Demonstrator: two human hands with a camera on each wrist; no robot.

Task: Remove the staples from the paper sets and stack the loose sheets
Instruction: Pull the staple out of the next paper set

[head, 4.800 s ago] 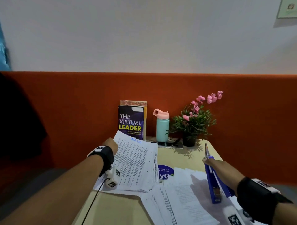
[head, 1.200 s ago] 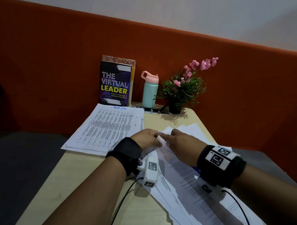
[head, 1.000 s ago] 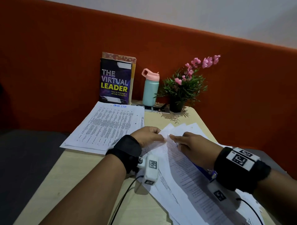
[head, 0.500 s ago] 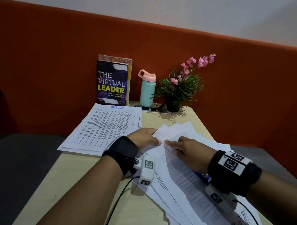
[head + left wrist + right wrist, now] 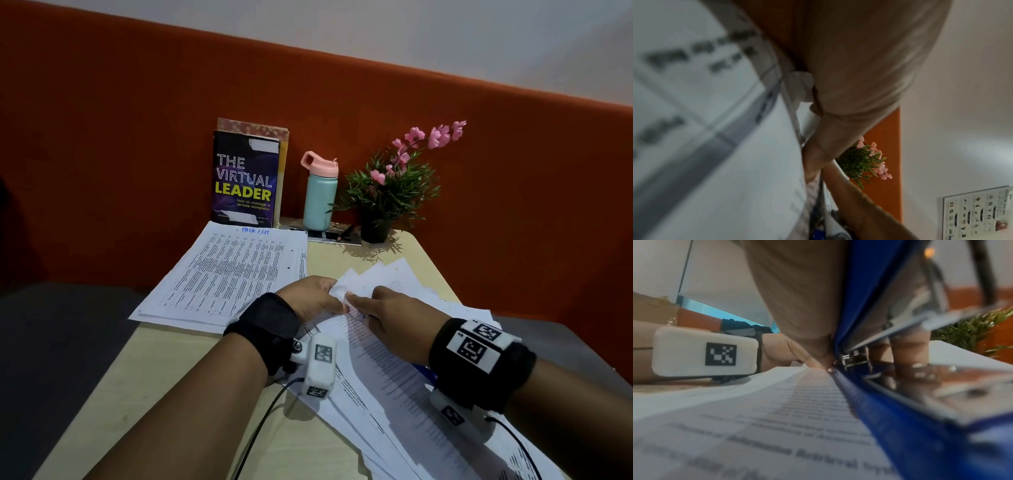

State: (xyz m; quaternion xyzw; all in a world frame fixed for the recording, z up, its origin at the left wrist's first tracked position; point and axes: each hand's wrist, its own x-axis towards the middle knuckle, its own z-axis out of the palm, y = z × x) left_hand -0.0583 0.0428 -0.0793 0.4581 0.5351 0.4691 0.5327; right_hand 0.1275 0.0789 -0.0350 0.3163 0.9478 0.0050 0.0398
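A fanned set of printed sheets (image 5: pixel 380 363) lies on the right half of the table. My left hand (image 5: pixel 317 298) pinches its top corner, which curls up white (image 5: pixel 800 88) against the fingers. My right hand (image 5: pixel 387 317) rests on the same set with its forefinger stretched to that corner, touching the left fingers. Under its palm it grips a blue stapler (image 5: pixel 890 404), of which only a blue sliver (image 5: pixel 425 371) shows in the head view. A flat stack of loose sheets (image 5: pixel 233 270) headed "TASK LIST" lies at the left.
At the back of the table (image 5: pixel 191 387) a book (image 5: pixel 245 181), a teal bottle with a pink lid (image 5: pixel 319 197) and a potted plant with pink flowers (image 5: pixel 387 192) stand against the orange partition (image 5: pixel 137 137). The left stack overhangs the table's left edge.
4.8 s ago my left hand lay on the left stack and my right held the stapler raised. Both hands now meet at the fanned set's corner; in the last second they barely shifted.
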